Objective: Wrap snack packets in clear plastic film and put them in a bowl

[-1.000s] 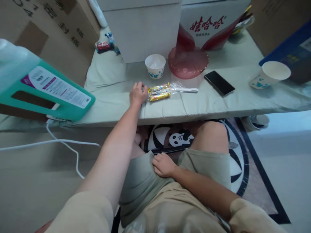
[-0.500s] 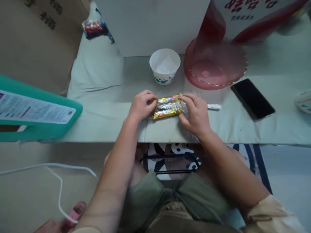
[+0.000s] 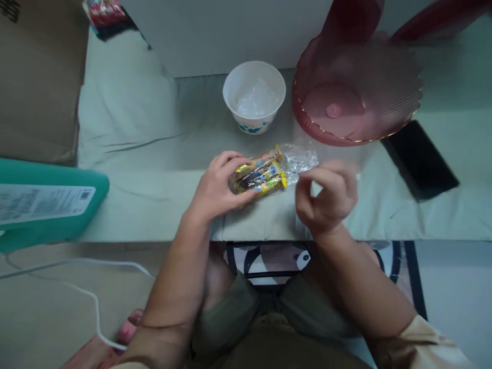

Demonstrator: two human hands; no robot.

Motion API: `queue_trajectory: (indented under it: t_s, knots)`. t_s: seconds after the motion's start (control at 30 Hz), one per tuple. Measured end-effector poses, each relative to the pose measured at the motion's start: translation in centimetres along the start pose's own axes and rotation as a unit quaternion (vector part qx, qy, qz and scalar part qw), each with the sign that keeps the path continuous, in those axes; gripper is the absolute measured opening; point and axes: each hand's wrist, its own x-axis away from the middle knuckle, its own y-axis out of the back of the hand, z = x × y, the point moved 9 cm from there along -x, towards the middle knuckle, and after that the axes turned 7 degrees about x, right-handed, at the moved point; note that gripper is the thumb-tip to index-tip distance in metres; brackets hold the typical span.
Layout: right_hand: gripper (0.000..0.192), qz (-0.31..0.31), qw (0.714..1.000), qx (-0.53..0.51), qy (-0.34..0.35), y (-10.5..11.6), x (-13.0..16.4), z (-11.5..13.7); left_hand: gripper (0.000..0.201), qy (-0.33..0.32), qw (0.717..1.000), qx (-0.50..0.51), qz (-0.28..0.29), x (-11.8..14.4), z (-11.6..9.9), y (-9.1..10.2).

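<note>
A pack of yellow foil-wrapped snack sticks (image 3: 265,177) in clear plastic lies on the cloth-covered table, tilted slightly up to the right. My left hand (image 3: 221,182) is wrapped round its left end, thumb along the near side and fingers over the far side. Crumpled clear film (image 3: 300,159) spreads from the pack's right end. Just right of that film, my right hand (image 3: 328,197) is raised with thumb and forefinger pinched together. It is blurred, and whatever the pinch may hold cannot be made out.
Beyond the pack stand a white paper bowl (image 3: 251,120) with clear plastic inside and a pink ribbed bowl (image 3: 334,123). A black phone (image 3: 423,161) lies to the right. At left are a green jug (image 3: 88,195) and a cardboard box (image 3: 38,87). A white box (image 3: 226,41) blocks the back.
My right hand has left the pack's right end, moved right and closed into a pinch. The pack has tilted, and more clear film shows. My left hand has a fuller grip. The view has shifted closer.
</note>
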Motion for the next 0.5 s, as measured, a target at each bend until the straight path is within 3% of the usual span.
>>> queue_trajectory:
  t_s: [0.07,0.2,0.27,0.37,0.43,0.5]
  knots:
    - [0.026,0.082,0.993,-0.069,0.041,-1.5,0.7,1.8,0.017,0.031,0.999,0.011,-0.015,-0.2,0.7,-0.1]
    - [0.049,0.267,0.963,-0.032,0.02,-5.3,2.7,2.0,0.022,0.12,0.977,0.151,-0.09,0.0,2.6,0.3]
    - [0.055,0.314,0.949,-0.01,0.009,-6.2,3.4,1.3,0.021,0.162,0.95,0.243,-0.113,0.2,3.3,0.2]
    - [0.035,0.326,0.945,0.009,0.006,-6.3,3.7,0.7,0.026,0.201,0.924,0.297,-0.134,0.5,4.0,0.3]
    - [0.018,0.303,0.952,0.035,0.003,-5.4,3.4,0.4,0.03,0.205,0.926,0.285,-0.142,0.4,4.1,0.6]
    - [0.013,0.266,0.963,0.047,0.012,-4.0,2.8,0.7,0.031,0.192,0.934,0.256,-0.156,0.1,4.3,1.3]
